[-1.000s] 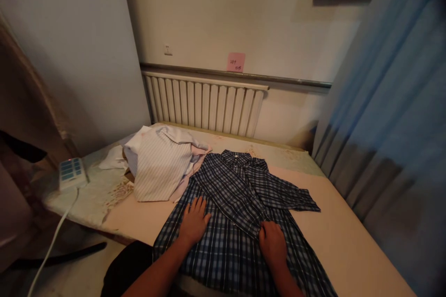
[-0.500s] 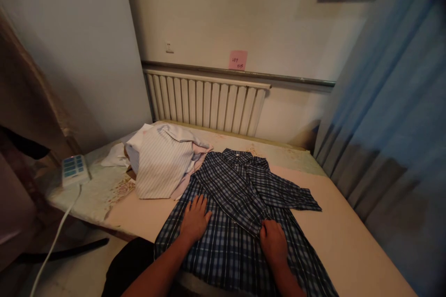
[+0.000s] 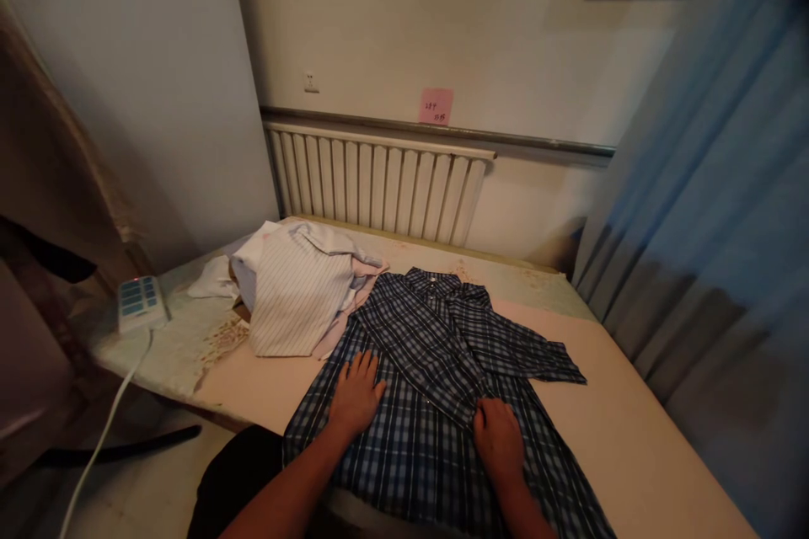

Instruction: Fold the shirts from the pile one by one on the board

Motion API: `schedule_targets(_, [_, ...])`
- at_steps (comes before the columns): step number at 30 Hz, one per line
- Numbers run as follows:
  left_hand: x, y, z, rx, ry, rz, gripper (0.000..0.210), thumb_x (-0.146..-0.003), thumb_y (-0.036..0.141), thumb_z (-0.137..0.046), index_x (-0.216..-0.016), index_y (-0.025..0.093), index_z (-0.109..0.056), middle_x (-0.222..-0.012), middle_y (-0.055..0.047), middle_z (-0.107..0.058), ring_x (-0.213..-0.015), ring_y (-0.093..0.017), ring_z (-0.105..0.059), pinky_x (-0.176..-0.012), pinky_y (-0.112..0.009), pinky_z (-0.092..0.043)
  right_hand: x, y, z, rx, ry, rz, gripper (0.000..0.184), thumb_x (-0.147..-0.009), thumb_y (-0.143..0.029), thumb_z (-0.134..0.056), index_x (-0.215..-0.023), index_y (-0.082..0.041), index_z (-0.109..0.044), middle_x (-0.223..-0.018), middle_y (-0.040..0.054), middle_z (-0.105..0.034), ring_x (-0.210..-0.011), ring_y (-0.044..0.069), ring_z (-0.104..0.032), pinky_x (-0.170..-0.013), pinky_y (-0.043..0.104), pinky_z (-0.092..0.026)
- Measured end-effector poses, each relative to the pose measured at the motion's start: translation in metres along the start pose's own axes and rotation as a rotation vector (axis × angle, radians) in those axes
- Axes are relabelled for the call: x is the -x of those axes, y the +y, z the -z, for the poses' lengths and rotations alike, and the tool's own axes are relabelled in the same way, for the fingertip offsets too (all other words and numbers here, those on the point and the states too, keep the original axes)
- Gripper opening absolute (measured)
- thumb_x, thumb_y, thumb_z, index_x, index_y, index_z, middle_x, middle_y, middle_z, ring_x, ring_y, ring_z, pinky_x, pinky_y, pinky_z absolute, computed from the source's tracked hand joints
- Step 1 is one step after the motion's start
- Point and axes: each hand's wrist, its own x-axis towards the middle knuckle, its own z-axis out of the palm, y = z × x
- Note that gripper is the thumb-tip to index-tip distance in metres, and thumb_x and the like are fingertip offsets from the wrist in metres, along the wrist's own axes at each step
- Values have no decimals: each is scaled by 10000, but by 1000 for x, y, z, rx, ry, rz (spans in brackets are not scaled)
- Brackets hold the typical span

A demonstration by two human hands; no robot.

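A bare left hand (image 3: 356, 397) lies flat on a navy checked cloth shirt (image 3: 410, 455) (collar (image 3: 420, 277) toward the cream ribbed radiator (image 3: 379, 181)); the right hand (image 3: 499, 438) grips one sleeve end (image 3: 463, 409).

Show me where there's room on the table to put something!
Biggest: the pink cover between the plaid shirt and the curtain. Smaller: the floral cover between the power strip and clothes pile. Crowded: where the clothes pile meets the plaid shirt.

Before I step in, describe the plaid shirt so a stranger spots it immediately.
Find the radiator, then the table before it. On the near side lies the plaid shirt, its dark blue checks unlike the pale striped cloth beside it.
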Motion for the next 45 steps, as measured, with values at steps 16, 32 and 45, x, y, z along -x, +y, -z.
schedule_targets(16, [0,-1,-2,39,4,6,554,-946,453,-331,-1424,194,-437,-1503,-89,-418,-1413,-293,-307,-1131,-508,-247,0,-2,2,-1,14,-12,164,-888,-128,-437,-841,-203,-575,-797,42,-593,-794,212,-525,-749,325,-363])
schedule_targets(32, [1,0,4,39,1,4,544,-948,456,-330,-1414,202,-449,-1504,-77,-419,-1412,-291,-310,-1135,-498,-240,1,1,0,2,6,5,162,-894,-129,-434,-857,-201,-575,-806,49,-596,-799,219,-518,-763,331,-364])
schedule_targets(45, [1,1,6,37,3,6,551,-952,457,-320,-1414,185,-448,-1500,-80,-425,-1408,-288,-314,-1137,-489,-233,1,1,-1,32,13,12,156,-896,-128,-446,-862,-190,-585,-803,53,-597,-809,222,-516,-773,333,-359])
